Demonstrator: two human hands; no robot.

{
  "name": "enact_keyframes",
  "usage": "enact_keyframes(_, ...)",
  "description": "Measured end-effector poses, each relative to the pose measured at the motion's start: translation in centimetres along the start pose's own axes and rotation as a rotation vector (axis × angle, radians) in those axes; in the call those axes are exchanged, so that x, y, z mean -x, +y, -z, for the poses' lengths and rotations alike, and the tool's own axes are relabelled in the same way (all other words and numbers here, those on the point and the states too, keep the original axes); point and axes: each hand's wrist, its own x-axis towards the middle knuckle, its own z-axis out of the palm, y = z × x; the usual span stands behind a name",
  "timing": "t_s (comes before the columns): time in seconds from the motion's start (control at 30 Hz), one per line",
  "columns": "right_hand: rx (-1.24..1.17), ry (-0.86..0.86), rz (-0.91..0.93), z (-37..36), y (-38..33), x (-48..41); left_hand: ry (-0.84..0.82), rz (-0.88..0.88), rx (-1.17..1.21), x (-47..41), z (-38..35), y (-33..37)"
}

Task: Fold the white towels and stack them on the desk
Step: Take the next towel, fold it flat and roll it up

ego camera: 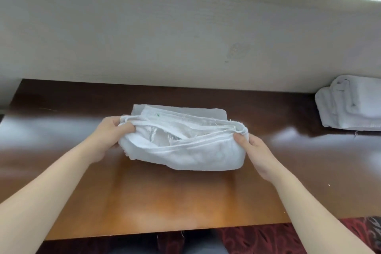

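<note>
A white towel, folded into a thick bundle with frayed edges, hangs just above the middle of the brown wooden desk. My left hand pinches its left end and my right hand pinches its right end. Behind it, flat on the desk, lies another folded white towel, mostly hidden by the held one. A stack of folded white towels rests at the desk's far right, against the wall.
A pale wall panel rises straight behind the desk. The desk's near edge runs across the bottom, with dark red patterned carpet below it. My legs show under the edge.
</note>
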Motion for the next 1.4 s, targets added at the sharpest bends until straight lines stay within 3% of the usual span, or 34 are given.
enact_keyframes(0.17, -0.063, 0.149, 0.039, -1.1, -0.5, -4.9, 0.159, 0.153, 0.297, -2.6, -2.1, 0.3)
enact_keyframes(0.37, 0.216, 0.279, 0.074, -2.6, -0.5, -8.7, 0.287, 0.183, 0.472, -3.2, -3.8, -1.8)
enact_keyframes(0.63, 0.550, 0.366, -0.024, -3.4, -0.2, -10.1, 0.243, -0.095, 0.038, -1.4, -3.5, -3.9)
enact_keyframes(0.7, 0.568, 0.373, -0.039, -3.5, 0.0, -10.2, 0.318, -0.155, -0.102, -1.2, -3.2, -3.9)
enact_keyframes(0.77, 0.586, 0.382, -0.054, -3.5, 0.2, -10.2, 0.415, -0.222, -0.124, -1.1, -2.9, -3.7)
enact_keyframes(0.87, 0.617, 0.433, -0.062, -3.3, 0.6, -9.9, 0.434, -0.305, -0.068, -1.4, -3.0, -1.5)
enact_keyframes(1.0, 0.774, 0.494, -0.039, -3.3, 0.7, -9.8, 0.504, -0.217, -0.038, -4.4, -3.3, -0.1)
enact_keyframes(1.17, 0.907, 0.517, -0.072, -3.8, 0.4, -10.6, 0.453, 0.009, -0.225, -6.7, -4.3, -2.5)
enact_keyframes(1.23, 0.893, 0.522, -0.098, -3.7, 0.6, -10.6, 0.555, -0.059, -0.380, -6.4, -4.6, -2.3)
enact_keyframes(1.3, 0.868, 0.540, -0.132, -3.8, 0.8, -10.6, 0.693, -0.265, -0.529, -5.5, -5.4, -1.6)
enact_keyframes(1.33, 0.888, 0.573, -0.122, -3.9, 0.8, -10.6, 0.692, -0.423, -0.583, -4.9, -6.3, -1.2)
enact_keyframes(1.4, 0.987, 0.715, 0.037, -4.3, 0.5, -10.7, 0.463, -0.685, -0.737, -4.1, -9.1, -0.8)
